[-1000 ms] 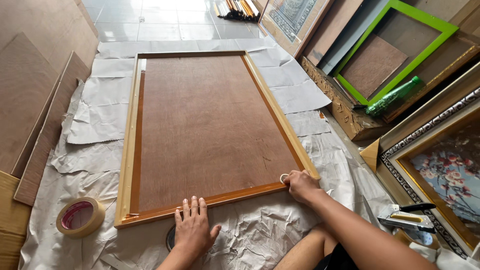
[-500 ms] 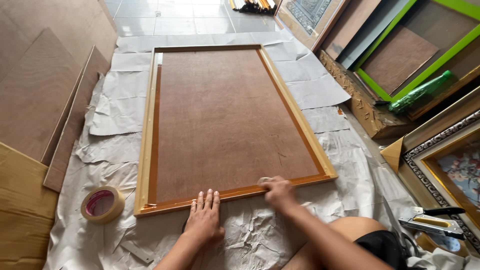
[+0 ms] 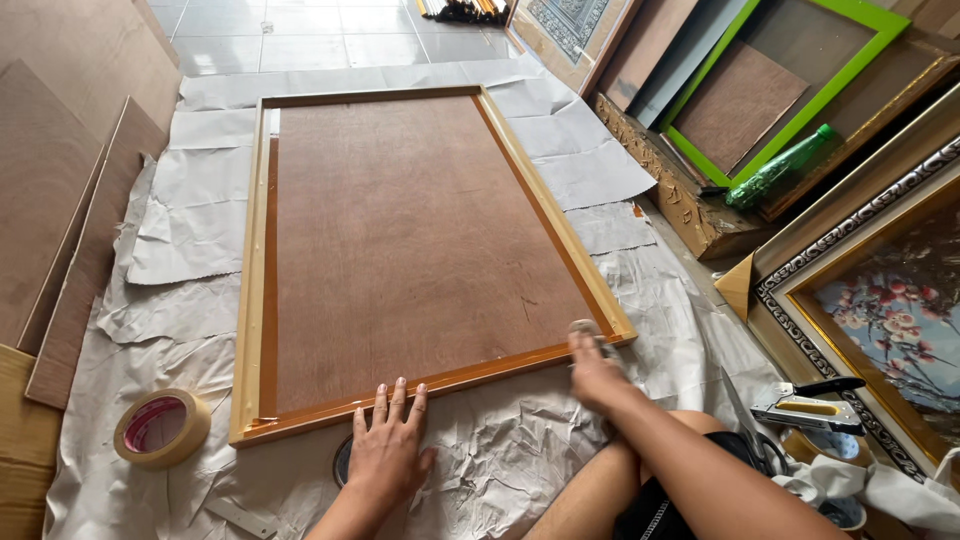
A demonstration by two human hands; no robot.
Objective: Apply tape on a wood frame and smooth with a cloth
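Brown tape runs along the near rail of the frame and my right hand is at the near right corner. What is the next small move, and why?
Probably press the tape down at that corner. The right hand holds a small tape roll at the near right corner of the wooden frame, where the glossy brown tape strip along the near rail ends. The left hand lies flat against that rail, steadying it.

right hand (image 3: 592, 372) motion-blurred — what it pinches unclear, dark round thing (image 3: 343, 462) half under left hand (image 3: 385, 455)
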